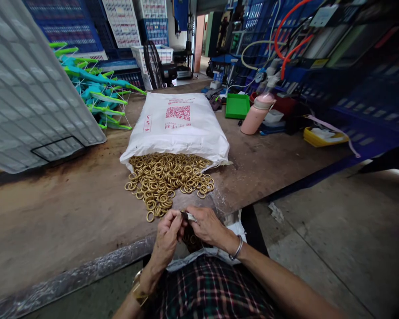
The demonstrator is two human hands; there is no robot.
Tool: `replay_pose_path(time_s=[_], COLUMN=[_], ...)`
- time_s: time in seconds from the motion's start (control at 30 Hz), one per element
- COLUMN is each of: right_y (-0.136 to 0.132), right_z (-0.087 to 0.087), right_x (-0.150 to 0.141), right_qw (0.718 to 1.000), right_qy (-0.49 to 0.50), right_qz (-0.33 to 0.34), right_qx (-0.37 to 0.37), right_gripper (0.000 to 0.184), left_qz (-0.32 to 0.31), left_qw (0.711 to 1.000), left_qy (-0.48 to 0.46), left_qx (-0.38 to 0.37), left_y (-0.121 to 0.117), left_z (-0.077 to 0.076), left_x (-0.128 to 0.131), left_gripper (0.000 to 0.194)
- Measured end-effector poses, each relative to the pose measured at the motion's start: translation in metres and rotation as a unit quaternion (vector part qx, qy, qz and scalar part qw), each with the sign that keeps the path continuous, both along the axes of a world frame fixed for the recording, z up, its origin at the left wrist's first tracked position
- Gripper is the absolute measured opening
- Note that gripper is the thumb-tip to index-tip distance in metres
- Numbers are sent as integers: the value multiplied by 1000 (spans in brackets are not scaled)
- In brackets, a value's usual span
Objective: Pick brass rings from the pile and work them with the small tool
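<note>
My left hand [169, 232] is closed in a pinch at the table's near edge; whatever its fingertips hold is too small to make out. Touching or nearly touching it, my right hand [208, 225] grips a small white-and-dark piece [190, 217], mostly covered by the fingers. Gold-coloured rings [166, 177] spill in a heap just beyond both hands. They come from the mouth of a white woven sack [182, 137] lying on its side, printed in red. Below my hands, more rings [192, 239] show in shadow inside an open white bag [237, 228] at my lap.
A large pale ribbed crate [36, 88] stands on the left of the table [69, 212], with teal and lime plastic pieces [103, 93] behind it. Toward the right are a green tray [237, 106], a pink bottle [254, 116] and a yellow tray [322, 137]. A black fan [153, 64] stands behind.
</note>
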State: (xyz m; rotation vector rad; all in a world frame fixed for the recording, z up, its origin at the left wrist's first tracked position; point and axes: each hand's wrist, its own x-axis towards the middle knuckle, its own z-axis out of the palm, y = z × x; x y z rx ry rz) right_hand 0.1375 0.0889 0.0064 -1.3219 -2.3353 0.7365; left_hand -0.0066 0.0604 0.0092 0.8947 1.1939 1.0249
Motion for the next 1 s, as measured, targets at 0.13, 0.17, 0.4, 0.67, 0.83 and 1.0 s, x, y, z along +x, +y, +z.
replay_pose_path(time_s=[0.13,0.17,0.4,0.67,0.83,1.0], right_y=[1,2,13,2,-3,-2], right_z=[2,4,8,6,3,3], right_x=[0,0,3,8,5,4], right_qw=[1000,999,997,999,999,997], right_qy=[-28,-38,-79,-22,-48,-69], right_qz=[2,1,-2,-25,12,15], right_qx=[-7,-11,-23,-5,-6,-7], right_gripper=[15,16,14,16,19,18], left_qz=[3,6,-33,16,9,13], left_qw=[1000,999,998,1000,1000,1000], left_qy=[23,32,10,-4,11,13], left_qx=[11,20,56,-2,13,11], left_y=[1,0,-9,-4,-5,-4], left_z=[0,1,18,3,3,6], left_x=[0,1,8,7,6,7], left_gripper=[33,34,37,35,36,37])
